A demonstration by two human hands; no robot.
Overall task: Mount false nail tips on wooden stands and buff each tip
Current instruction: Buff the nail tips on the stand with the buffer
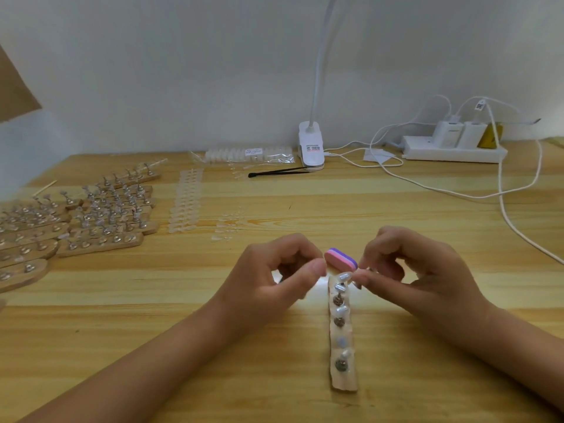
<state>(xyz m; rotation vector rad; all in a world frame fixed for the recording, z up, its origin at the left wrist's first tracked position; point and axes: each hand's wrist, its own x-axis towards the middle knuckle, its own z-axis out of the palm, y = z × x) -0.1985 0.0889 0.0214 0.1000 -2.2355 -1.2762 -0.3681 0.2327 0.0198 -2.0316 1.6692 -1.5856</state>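
Pink-and-purple striped buffer block [341, 259], pale wooden stand [343, 337], white lamp clip [311, 144]

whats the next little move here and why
Probably lower the buffer onto the farthest nail tip on the stand and start stroking. The left hand and right hand meet at that end, and the buffer sits just beyond the mounted tip.

Head-worn view, forward-down, near table [122, 331]

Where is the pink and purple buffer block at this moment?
In the head view the buffer block is just right of centre, between the left hand and the right hand, at the far end of the wooden stand.
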